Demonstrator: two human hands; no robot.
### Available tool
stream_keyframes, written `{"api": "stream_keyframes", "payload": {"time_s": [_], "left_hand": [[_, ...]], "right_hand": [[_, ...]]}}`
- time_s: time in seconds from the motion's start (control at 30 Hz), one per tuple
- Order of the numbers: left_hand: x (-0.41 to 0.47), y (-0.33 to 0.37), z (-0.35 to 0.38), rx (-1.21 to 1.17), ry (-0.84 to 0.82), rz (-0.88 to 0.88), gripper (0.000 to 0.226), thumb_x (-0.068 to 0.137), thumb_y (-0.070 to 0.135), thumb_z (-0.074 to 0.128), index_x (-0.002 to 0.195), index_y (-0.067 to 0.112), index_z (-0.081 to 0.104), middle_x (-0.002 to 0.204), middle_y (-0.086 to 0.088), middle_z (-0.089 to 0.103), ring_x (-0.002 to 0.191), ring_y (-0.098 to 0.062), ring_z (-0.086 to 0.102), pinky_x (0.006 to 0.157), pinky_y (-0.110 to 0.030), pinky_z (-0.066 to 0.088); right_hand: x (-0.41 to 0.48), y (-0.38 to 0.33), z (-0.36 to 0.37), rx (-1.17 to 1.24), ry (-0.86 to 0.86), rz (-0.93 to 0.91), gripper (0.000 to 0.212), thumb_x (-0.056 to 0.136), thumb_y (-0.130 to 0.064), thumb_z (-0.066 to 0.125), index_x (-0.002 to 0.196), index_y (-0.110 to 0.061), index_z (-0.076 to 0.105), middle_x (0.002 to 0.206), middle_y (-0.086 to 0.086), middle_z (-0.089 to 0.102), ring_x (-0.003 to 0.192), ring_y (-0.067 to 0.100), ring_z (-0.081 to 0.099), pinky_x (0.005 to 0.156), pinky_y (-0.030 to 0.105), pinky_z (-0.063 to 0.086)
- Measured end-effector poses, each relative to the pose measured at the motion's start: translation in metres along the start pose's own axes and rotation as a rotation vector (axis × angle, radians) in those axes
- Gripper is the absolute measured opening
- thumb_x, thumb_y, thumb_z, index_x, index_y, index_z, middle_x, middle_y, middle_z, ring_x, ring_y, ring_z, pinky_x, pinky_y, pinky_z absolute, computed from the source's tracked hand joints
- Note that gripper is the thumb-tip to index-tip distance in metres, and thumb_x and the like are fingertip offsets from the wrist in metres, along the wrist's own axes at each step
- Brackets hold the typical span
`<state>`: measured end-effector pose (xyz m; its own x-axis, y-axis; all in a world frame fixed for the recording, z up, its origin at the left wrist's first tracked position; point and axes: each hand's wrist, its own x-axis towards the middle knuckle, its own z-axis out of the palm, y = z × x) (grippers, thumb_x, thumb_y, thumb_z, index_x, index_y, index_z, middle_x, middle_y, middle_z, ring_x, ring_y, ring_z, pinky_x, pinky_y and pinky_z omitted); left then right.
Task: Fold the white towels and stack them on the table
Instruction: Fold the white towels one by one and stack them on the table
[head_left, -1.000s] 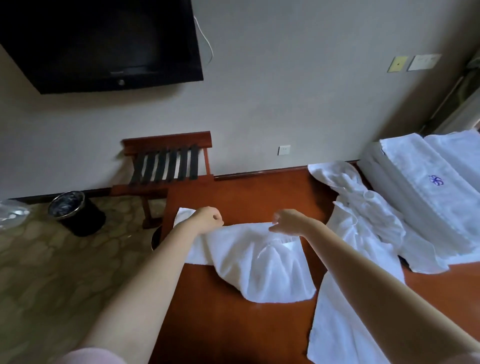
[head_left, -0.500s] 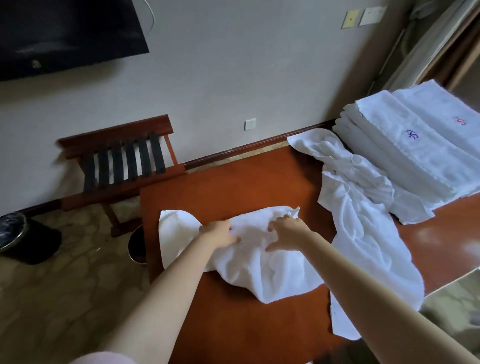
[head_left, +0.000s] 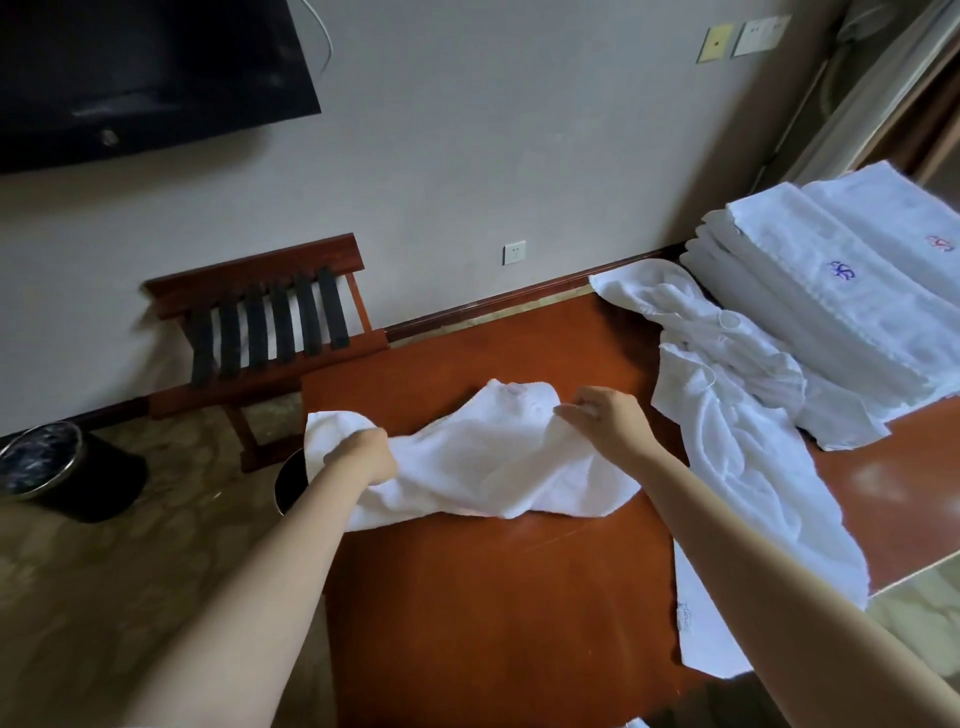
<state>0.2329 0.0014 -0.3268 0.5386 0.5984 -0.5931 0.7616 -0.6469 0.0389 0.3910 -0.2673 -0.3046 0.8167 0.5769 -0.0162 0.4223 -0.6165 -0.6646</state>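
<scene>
At the left end of a red-brown table (head_left: 493, 597), the curled fingers of a person's left hand (head_left: 363, 457) grip the left part of a rumpled white towel (head_left: 493, 457), while the right hand (head_left: 608, 423) pinches the cloth at its upper right edge, fingers bent down over the fabric. Both bare forearms reach in from the near side. The towel lies crumpled across the tabletop between the two hands, its left corner hanging just past the table's edge and a small label showing at its far edge.

To the right, a loose heap of white towels (head_left: 727, 415) sprawls over the table and drapes off the near edge. Behind the heap sits a stack of folded towels (head_left: 831, 291) with blue and red embroidered marks on top, touching the heap.

Beyond the table's far-left corner stands a wooden luggage rack (head_left: 270, 322) with black straps, set against the wall. A dark waste bin (head_left: 47, 467) sits on the patterned floor at far left, under a wall-mounted television (head_left: 130, 78).
</scene>
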Motion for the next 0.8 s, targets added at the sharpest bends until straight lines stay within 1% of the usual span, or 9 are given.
{"api": "stream_keyframes", "payload": {"time_s": [0.07,0.1,0.17,0.27,0.43,0.6,0.67,0.73,0.8], "left_hand": [[-0.006,0.009,-0.003,0.029,-0.172,0.019,0.055,0.083,0.03,0.056,0.135,0.015,0.045,0.119,-0.008,0.054,0.104,-0.025,0.055,0.077,-0.032,0.049],[-0.006,0.017,-0.004,0.035,-0.147,0.064,0.06,0.081,0.037,0.058,0.134,0.014,0.043,0.125,-0.008,0.05,0.11,-0.026,0.052,0.08,-0.034,0.048],[-0.003,0.039,-0.004,0.008,0.037,0.193,0.061,0.082,0.045,0.057,0.134,0.016,0.041,0.138,-0.008,0.04,0.124,-0.029,0.042,0.095,-0.042,0.043],[0.004,0.081,-0.003,-0.104,0.131,0.348,0.057,0.089,0.046,0.052,0.136,0.015,0.041,0.142,-0.006,0.037,0.127,-0.027,0.04,0.096,-0.04,0.043],[0.033,0.119,0.025,-0.149,-0.06,0.281,0.081,0.089,0.052,0.053,0.152,0.017,0.015,0.148,-0.012,0.036,0.131,-0.031,0.041,0.103,-0.042,0.042],[0.05,0.122,0.049,-0.13,-0.056,0.203,0.094,0.083,0.058,0.057,0.151,0.011,0.014,0.146,-0.012,0.039,0.127,-0.031,0.045,0.101,-0.045,0.044],[0.05,0.124,0.055,-0.145,-0.074,0.22,0.09,0.085,0.051,0.061,0.152,0.012,0.014,0.141,-0.011,0.046,0.122,-0.031,0.049,0.099,-0.042,0.046],[0.049,0.128,0.054,-0.121,-0.02,0.274,0.072,0.087,0.042,0.061,0.146,0.012,0.031,0.135,-0.01,0.05,0.118,-0.029,0.052,0.093,-0.038,0.048],[0.045,0.132,0.047,-0.071,0.092,0.344,0.038,0.086,0.034,0.059,0.118,0.014,0.052,0.125,-0.009,0.053,0.11,-0.028,0.053,0.084,-0.035,0.047]], "right_hand": [[0.0,0.001,-0.001,0.04,0.023,0.034,0.03,0.088,-0.029,0.067,0.071,-0.004,0.061,0.065,0.005,0.055,0.061,0.019,0.047,0.055,0.031,0.033],[-0.001,0.004,-0.001,0.044,0.003,0.063,0.031,0.088,-0.029,0.066,0.073,-0.002,0.062,0.067,0.009,0.057,0.062,0.021,0.047,0.056,0.031,0.033],[-0.006,0.011,-0.002,0.056,-0.086,0.129,0.032,0.088,-0.029,0.065,0.077,0.001,0.064,0.068,0.013,0.056,0.063,0.021,0.046,0.057,0.03,0.032],[-0.018,0.024,-0.004,0.055,-0.248,0.209,0.028,0.084,-0.031,0.067,0.073,-0.005,0.066,0.065,0.003,0.051,0.059,0.011,0.043,0.054,0.024,0.031],[-0.037,0.053,-0.018,-0.042,-0.169,0.294,0.038,0.085,-0.03,0.064,0.056,-0.015,0.045,0.056,-0.005,0.037,0.051,0.01,0.035,0.051,0.024,0.025],[-0.049,0.076,-0.028,-0.191,-0.099,0.332,0.024,0.092,-0.028,0.056,0.073,-0.012,0.059,0.065,-0.005,0.05,0.062,0.013,0.047,0.051,0.025,0.03],[-0.052,0.081,-0.026,-0.225,-0.091,0.311,0.021,0.094,-0.026,0.052,0.083,-0.012,0.062,0.071,-0.003,0.056,0.069,0.016,0.051,0.052,0.026,0.034],[-0.052,0.082,-0.024,-0.194,-0.051,0.281,0.021,0.097,-0.027,0.048,0.087,-0.012,0.06,0.072,0.0,0.058,0.07,0.017,0.052,0.055,0.029,0.037],[-0.048,0.076,-0.025,-0.082,0.008,0.247,0.02,0.099,-0.025,0.046,0.089,-0.012,0.057,0.072,0.001,0.057,0.067,0.018,0.053,0.056,0.029,0.038]]}}
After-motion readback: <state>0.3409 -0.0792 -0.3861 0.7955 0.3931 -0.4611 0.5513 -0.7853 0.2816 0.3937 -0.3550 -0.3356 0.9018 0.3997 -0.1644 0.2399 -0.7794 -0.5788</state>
